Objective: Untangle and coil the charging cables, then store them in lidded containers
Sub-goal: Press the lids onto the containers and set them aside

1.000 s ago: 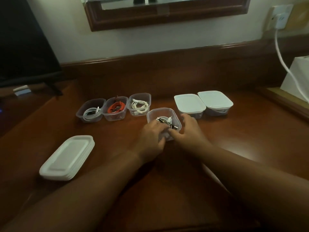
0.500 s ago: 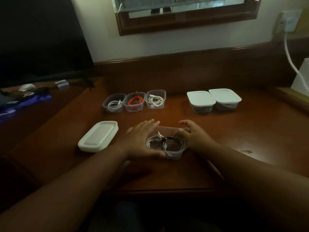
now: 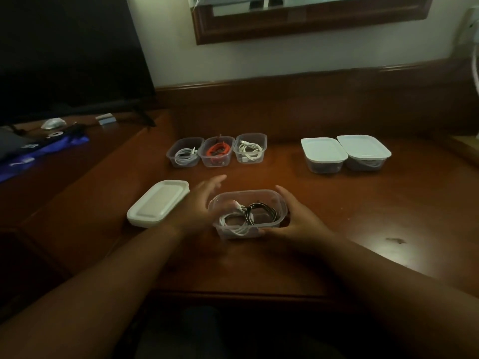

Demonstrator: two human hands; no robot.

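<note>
The clear container (image 3: pixel 247 213) sits on the bench (image 3: pixel 337 229) just below the middle of the frame, open, with a white cable (image 3: pixel 233 224) and a black cable (image 3: pixel 259 212) coiled loosely inside. It looks like thin, light plastic: the walls will likely flex under a squeeze, and the smooth sides may slip, so the safest hold is probably at the short ends under the rim, with gentle pressure. The cables are soft and springy and may lift above the rim, which could get in the way of a lid.

The right hand (image 3: pixel 298 224) cups the container's right end, thumb along the near lower edge, so it grasps the container. The left hand (image 3: pixel 202 203) is at the left end with fingers spread and released; whether its palm touches the wall is unclear. The stack of lids (image 3: pixel 158 203) lies just left of that hand. Three open containers (image 3: pixel 216 151) holding cables stand above, and two lidded containers (image 3: pixel 344 154) at upper right.
</note>
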